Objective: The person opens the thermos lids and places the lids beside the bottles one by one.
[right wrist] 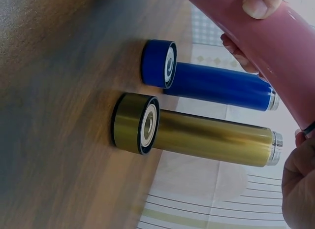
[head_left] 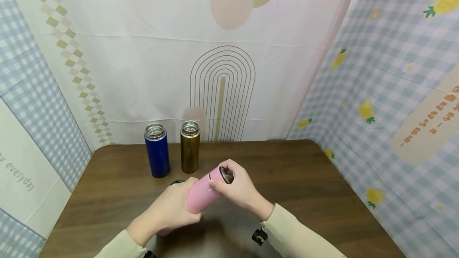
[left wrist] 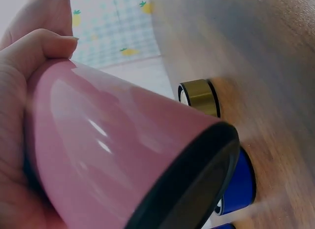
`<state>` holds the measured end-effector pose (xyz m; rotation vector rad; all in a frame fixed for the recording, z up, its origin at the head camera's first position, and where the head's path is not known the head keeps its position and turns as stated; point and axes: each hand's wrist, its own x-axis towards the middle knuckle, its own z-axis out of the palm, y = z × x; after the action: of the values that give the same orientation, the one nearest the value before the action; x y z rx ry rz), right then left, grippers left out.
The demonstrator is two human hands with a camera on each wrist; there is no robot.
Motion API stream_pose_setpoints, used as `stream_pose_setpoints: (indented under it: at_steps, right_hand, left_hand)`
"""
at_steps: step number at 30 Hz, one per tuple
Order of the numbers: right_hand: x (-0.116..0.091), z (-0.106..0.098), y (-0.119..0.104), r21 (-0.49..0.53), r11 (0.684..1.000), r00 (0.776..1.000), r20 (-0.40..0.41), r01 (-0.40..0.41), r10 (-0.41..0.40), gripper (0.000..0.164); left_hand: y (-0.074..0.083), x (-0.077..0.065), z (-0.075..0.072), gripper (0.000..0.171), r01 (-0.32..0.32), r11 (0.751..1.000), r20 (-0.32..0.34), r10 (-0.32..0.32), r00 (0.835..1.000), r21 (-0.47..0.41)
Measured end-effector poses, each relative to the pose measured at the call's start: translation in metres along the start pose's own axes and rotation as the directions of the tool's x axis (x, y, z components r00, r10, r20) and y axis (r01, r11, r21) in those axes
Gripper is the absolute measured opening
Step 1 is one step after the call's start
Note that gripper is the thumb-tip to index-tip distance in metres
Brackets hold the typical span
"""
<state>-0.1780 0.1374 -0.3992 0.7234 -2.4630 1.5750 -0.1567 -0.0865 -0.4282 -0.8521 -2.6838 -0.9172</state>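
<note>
A pink vacuum flask [head_left: 201,196] is held tilted above the table, its top toward the upper right. My left hand [head_left: 174,205] grips the body; in the left wrist view the flask's black base [left wrist: 204,182] faces the camera. With thumb and fingers, my right hand [head_left: 244,186] grips the pink lid [head_left: 216,174] around its dark top. A thin dark seam shows between lid and body. Part of the lid is hidden by the right fingers.
Behind the hands, a blue flask [head_left: 157,155] and a gold flask [head_left: 189,150] stand upright without lids. Nearer the camera, a blue lid [right wrist: 156,64] and a gold lid [right wrist: 132,123] rest on the wooden table [head_left: 287,170]. Patterned cloths hang around it.
</note>
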Motion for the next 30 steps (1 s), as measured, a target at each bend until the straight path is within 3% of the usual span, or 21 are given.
stream_pose_setpoints:
  at_steps: [7,9,12,15,17,20,25,27,30]
  right_hand:
    - [0.003,-0.002,-0.003,-0.009,0.999,0.999,-0.005,0.038,-0.038,0.029]
    - [0.003,-0.002,-0.007,-0.020,0.997,0.997,0.015,0.080,-0.080,0.029]
    - [0.006,-0.005,-0.017,-0.057,0.976,0.974,0.103,0.210,-0.204,0.031]
    - [0.012,-0.008,-0.030,-0.061,0.944,0.932,0.190,0.324,-0.308,0.035]
    - [0.015,-0.010,-0.035,-0.054,0.942,0.925,0.212,0.332,-0.314,0.036]
    - [0.016,-0.012,-0.033,-0.047,0.957,0.938,0.219,0.285,-0.268,0.039]
    - [0.009,-0.014,-0.021,-0.041,0.991,0.964,0.239,0.126,-0.113,0.057]
    - [0.006,-0.016,-0.017,-0.062,0.996,0.970,0.241,0.056,-0.040,0.062]
    - [0.005,-0.017,-0.014,-0.116,0.993,0.973,0.226,-0.020,0.046,0.064]
  left_hand:
    - [0.000,0.002,-0.003,0.063,0.007,0.999,0.013,-0.007,1.000,-0.047]
    - [-0.001,0.001,-0.003,0.062,-0.017,0.993,0.044,0.022,0.999,-0.114]
    - [-0.001,-0.005,-0.005,0.062,-0.042,0.956,0.142,0.087,0.986,-0.292]
    - [0.000,-0.011,-0.008,0.061,-0.019,0.908,0.181,0.104,0.978,-0.420]
    - [0.001,-0.012,-0.010,0.060,-0.014,0.915,0.143,0.078,0.987,-0.404]
    - [0.000,-0.009,-0.010,0.060,-0.027,0.942,0.075,0.055,0.996,-0.335]
    - [-0.007,-0.005,-0.005,0.066,-0.039,0.996,-0.063,0.034,0.997,-0.086]
    - [-0.010,-0.005,-0.004,0.070,-0.028,1.000,-0.109,0.029,0.994,0.012]
    - [-0.014,-0.004,-0.002,0.074,-0.037,0.994,-0.124,0.049,0.991,0.100]
